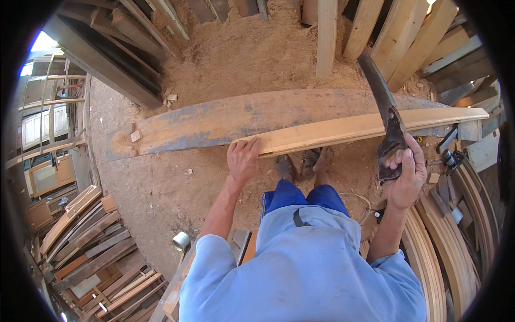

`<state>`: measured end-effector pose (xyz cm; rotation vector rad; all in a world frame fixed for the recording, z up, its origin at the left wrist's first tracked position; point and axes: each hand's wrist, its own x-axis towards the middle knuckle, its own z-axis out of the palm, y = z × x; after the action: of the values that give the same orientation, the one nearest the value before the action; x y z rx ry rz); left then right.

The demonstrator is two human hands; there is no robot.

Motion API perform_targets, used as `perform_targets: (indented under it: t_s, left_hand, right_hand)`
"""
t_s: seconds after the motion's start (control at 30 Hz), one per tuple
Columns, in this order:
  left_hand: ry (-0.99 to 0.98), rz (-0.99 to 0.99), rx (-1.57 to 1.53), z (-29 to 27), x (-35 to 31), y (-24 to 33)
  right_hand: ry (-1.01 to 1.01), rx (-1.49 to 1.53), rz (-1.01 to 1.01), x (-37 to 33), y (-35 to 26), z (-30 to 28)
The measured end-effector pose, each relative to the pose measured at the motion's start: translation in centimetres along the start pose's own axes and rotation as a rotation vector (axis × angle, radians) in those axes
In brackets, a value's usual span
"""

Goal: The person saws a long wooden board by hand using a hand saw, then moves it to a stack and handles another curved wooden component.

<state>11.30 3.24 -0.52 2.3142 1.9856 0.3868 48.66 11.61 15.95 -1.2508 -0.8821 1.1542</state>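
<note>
Left hand (244, 161): was partly closed, fingers bent over the left end of a pale board (322, 130).
Right hand (406, 166): was wrapped around the dark handle of a handsaw (378, 86), some fingers through its opening.
Handsaw position: crossed the board's right half, blade pointing away from the person; contact could not be told.
Board position: lay lengthwise along the near side of a wide, grey-smeared plank (188, 122).
Surroundings: sawdust covered the floor (161, 198); timber (107, 263) was heaped at lower left.
</note>
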Motion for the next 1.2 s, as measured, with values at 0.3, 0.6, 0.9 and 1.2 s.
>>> perform_targets:
  t_s: [0.3,0.6,0.9,1.2]
  left_hand:
    - [-0.495,-0.198,0.048,-0.3,3.0,-3.3]
    - [-0.772,0.018,-0.210,2.8,21.2,16.3]
    - [-0.582,0.197,-0.207,7.9,22.7,23.4]
    - [-0.870,0.057,-0.443,5.1,3.7,4.7]
  right_hand:
    - [0.141,0.060,-0.073,4.2,-3.0,-4.1]
    - [0.346,0.094,-0.235,5.6,-5.8,-12.9]
    - [0.421,-0.044,-0.302,1.9,-7.7,-11.1]
    - [0.344,0.064,-0.215,-1.5,-6.1,-4.6]
